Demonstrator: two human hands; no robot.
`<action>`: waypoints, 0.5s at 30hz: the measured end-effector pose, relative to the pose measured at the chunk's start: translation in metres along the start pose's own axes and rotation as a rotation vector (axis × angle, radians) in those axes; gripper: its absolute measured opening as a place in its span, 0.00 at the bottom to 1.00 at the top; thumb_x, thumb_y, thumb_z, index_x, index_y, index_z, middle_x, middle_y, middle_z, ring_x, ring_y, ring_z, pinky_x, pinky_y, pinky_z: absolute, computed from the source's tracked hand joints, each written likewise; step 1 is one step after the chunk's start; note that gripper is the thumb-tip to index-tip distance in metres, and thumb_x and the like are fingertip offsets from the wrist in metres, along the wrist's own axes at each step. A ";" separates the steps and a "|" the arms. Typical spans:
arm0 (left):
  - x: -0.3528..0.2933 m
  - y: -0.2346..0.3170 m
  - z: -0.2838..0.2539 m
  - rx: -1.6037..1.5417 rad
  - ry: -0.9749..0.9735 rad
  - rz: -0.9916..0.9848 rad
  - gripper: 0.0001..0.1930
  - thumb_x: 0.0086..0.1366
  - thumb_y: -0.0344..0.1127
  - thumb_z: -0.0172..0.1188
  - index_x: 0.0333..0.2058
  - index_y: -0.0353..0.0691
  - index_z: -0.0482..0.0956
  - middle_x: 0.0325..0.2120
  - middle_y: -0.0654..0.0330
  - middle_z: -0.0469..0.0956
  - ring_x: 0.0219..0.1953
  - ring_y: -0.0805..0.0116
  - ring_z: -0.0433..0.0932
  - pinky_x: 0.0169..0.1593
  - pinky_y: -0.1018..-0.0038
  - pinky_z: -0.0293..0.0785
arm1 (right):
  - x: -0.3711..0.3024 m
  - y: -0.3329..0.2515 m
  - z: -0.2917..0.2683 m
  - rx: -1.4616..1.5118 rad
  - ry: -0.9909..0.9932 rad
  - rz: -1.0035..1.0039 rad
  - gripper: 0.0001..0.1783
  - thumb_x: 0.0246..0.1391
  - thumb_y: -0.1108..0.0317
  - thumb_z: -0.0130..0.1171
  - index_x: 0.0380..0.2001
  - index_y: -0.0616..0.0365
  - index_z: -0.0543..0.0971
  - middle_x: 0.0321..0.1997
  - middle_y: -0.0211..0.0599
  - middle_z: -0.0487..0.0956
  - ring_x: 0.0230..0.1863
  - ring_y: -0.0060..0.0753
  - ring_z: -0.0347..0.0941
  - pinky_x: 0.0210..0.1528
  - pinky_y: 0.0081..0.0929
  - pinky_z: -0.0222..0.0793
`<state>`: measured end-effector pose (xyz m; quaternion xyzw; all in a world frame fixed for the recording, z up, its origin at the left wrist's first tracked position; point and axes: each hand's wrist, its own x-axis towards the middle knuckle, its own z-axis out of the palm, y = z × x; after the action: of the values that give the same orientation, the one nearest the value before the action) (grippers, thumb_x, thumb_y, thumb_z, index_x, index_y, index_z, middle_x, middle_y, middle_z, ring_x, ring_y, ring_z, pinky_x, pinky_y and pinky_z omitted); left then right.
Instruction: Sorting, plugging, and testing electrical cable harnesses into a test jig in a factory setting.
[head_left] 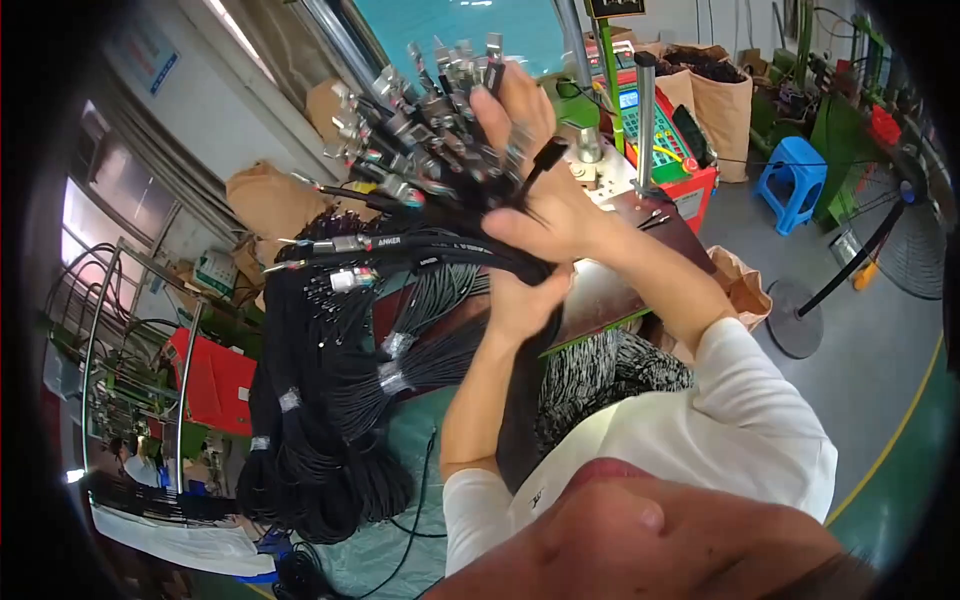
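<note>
A thick bundle of black cables (470, 250) with metal connector ends (420, 130) is held up in front of me, the ends fanning out toward the upper left. My left hand (525, 300) is wrapped around the bundle below the connectors. Against the right side of the connector ends lies my right hand (548, 205), its fingers stretched and apart, thumb pointing left across the cables. One black cable end (545, 160) sticks out in front of the right hand. Motion blurs the connectors, and part of the right hand's fingers is hidden behind them.
More tied black cable bundles (340, 400) lie to the left on a green-covered surface (395, 545). Beyond my right forearm stands a red and green machine with a keypad (650, 130). Farther right are a blue stool (793, 180), paper sacks (722, 115) and a standing fan (797, 320).
</note>
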<state>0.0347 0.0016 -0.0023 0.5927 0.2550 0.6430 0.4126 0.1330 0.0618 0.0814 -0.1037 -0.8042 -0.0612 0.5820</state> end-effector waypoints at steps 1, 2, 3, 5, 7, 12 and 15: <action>0.007 0.029 -0.077 0.112 -0.131 -0.006 0.11 0.50 0.21 0.61 0.34 0.33 0.73 0.30 0.62 0.74 0.30 0.73 0.73 0.35 0.76 0.70 | 0.021 -0.026 0.056 -0.010 0.031 0.176 0.49 0.54 0.29 0.40 0.66 0.57 0.57 0.73 0.53 0.37 0.72 0.61 0.32 0.67 0.63 0.25; 0.007 0.031 -0.080 0.104 -0.102 0.017 0.08 0.50 0.20 0.60 0.31 0.33 0.74 0.28 0.63 0.74 0.30 0.74 0.73 0.35 0.77 0.70 | 0.024 -0.028 0.036 -0.068 0.084 0.096 0.51 0.54 0.29 0.38 0.67 0.59 0.51 0.73 0.53 0.40 0.73 0.57 0.33 0.68 0.56 0.26; 0.008 0.034 -0.080 0.092 -0.075 0.039 0.05 0.51 0.20 0.59 0.28 0.33 0.75 0.25 0.64 0.74 0.29 0.74 0.72 0.35 0.77 0.69 | 0.027 -0.029 0.016 -0.126 0.141 0.018 0.53 0.55 0.28 0.36 0.68 0.61 0.45 0.73 0.53 0.43 0.73 0.53 0.34 0.70 0.49 0.26; 0.016 0.035 -0.083 0.022 0.005 0.032 0.06 0.50 0.19 0.59 0.29 0.32 0.74 0.25 0.64 0.74 0.29 0.74 0.72 0.37 0.78 0.69 | 0.022 -0.035 0.020 -0.129 0.131 -0.043 0.53 0.54 0.28 0.38 0.69 0.60 0.45 0.73 0.54 0.42 0.73 0.55 0.35 0.69 0.52 0.27; 0.019 0.032 -0.060 0.126 0.036 0.071 0.12 0.51 0.20 0.60 0.36 0.31 0.73 0.29 0.62 0.75 0.32 0.72 0.74 0.39 0.76 0.70 | 0.026 -0.033 0.027 -0.190 0.112 -0.084 0.54 0.52 0.28 0.41 0.69 0.56 0.45 0.73 0.56 0.41 0.73 0.58 0.35 0.67 0.57 0.29; 0.012 0.024 -0.082 0.140 -0.132 0.114 0.15 0.52 0.22 0.61 0.42 0.32 0.75 0.36 0.61 0.76 0.39 0.73 0.73 0.44 0.74 0.70 | 0.030 -0.032 0.019 -0.353 0.223 -0.103 0.51 0.52 0.31 0.47 0.69 0.50 0.46 0.72 0.59 0.40 0.72 0.60 0.37 0.66 0.65 0.31; 0.018 0.014 -0.090 0.133 -0.065 -0.050 0.12 0.52 0.22 0.61 0.37 0.30 0.75 0.34 0.61 0.75 0.37 0.72 0.74 0.42 0.75 0.70 | 0.039 -0.026 0.023 -0.336 0.161 -0.170 0.46 0.53 0.32 0.48 0.67 0.47 0.53 0.72 0.56 0.42 0.72 0.58 0.37 0.65 0.65 0.32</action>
<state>-0.0548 0.0236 0.0036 0.6327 0.2985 0.5945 0.3964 0.0935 0.0452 0.1114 -0.1257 -0.7396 -0.2513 0.6116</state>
